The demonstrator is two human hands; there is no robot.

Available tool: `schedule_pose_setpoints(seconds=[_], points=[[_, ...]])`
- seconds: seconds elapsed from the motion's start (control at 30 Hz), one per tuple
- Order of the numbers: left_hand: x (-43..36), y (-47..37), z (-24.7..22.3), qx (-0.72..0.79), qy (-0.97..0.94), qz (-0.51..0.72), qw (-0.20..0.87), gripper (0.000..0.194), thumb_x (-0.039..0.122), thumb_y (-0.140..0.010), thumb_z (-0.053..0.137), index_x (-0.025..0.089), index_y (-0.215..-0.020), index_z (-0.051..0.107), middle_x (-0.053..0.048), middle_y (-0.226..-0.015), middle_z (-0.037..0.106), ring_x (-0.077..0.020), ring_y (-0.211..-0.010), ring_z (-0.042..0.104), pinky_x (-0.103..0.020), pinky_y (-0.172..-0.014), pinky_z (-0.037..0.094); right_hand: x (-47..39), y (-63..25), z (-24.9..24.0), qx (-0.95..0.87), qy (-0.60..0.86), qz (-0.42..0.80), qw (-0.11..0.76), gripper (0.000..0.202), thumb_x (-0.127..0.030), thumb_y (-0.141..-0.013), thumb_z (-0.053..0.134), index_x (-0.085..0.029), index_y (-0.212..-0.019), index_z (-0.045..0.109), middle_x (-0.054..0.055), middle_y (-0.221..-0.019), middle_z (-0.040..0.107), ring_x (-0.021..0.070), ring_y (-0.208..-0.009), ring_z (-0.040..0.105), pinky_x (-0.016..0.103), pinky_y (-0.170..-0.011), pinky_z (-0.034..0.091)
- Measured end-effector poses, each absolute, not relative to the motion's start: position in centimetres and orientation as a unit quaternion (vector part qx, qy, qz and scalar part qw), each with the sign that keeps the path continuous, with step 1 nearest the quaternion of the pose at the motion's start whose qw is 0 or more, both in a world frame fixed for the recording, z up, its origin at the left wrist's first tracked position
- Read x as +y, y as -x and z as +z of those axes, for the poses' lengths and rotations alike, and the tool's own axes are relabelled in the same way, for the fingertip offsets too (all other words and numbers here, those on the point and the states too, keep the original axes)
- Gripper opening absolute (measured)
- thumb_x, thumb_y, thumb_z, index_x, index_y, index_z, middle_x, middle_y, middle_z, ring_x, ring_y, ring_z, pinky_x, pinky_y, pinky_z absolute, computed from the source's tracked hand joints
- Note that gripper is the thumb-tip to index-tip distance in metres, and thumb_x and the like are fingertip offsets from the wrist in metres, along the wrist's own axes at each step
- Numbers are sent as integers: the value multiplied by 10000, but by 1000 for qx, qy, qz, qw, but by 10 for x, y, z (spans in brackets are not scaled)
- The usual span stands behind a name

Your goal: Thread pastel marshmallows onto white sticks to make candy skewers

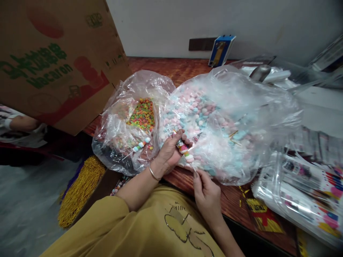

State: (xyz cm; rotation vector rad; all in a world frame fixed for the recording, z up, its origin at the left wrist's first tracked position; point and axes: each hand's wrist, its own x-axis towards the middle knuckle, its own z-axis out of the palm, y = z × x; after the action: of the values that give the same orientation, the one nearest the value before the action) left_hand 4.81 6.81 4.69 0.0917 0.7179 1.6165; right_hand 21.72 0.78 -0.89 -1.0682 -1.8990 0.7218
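My left hand [173,151] is closed around the upper part of a candy skewer [189,158], whose white and coloured pieces show below the fingers in a shiny clear wrapper. At the skewer's lower end, my right hand [207,191] pinches the stick or the gathered wrapper; I cannot tell which. Both hands are over the table's front edge. Behind them lies a big clear bag of pink, blue and white marshmallows [187,110]. A second skewer [141,144] rests on the left bag, which contains small colourful ring candies [144,114]. Gold twist ties [234,138] lie on the marshmallow bag.
A large cardboard box [61,67] stands at the left, with another person's arm [24,123] beyond it. Printed plastic bags [305,192] and a twist-tie packet [264,214] lie at the right. A blue device [222,50] stands by the wall. Yellow strands [81,192] hang lower left.
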Motion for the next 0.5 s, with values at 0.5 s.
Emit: schedule_pose_setpoints(seconds=[0.5], points=[[52,-70,37,314,-98,655,680,483,467,-728,889,148,-1015,669,-38,-873,667,-160,-786,675,-270,-713,543,5,-211,2,-574,444,547,417,363,-482,-1050,493,-179,-970,676,-76,-551,409,102,-460,373,220,-438,315]])
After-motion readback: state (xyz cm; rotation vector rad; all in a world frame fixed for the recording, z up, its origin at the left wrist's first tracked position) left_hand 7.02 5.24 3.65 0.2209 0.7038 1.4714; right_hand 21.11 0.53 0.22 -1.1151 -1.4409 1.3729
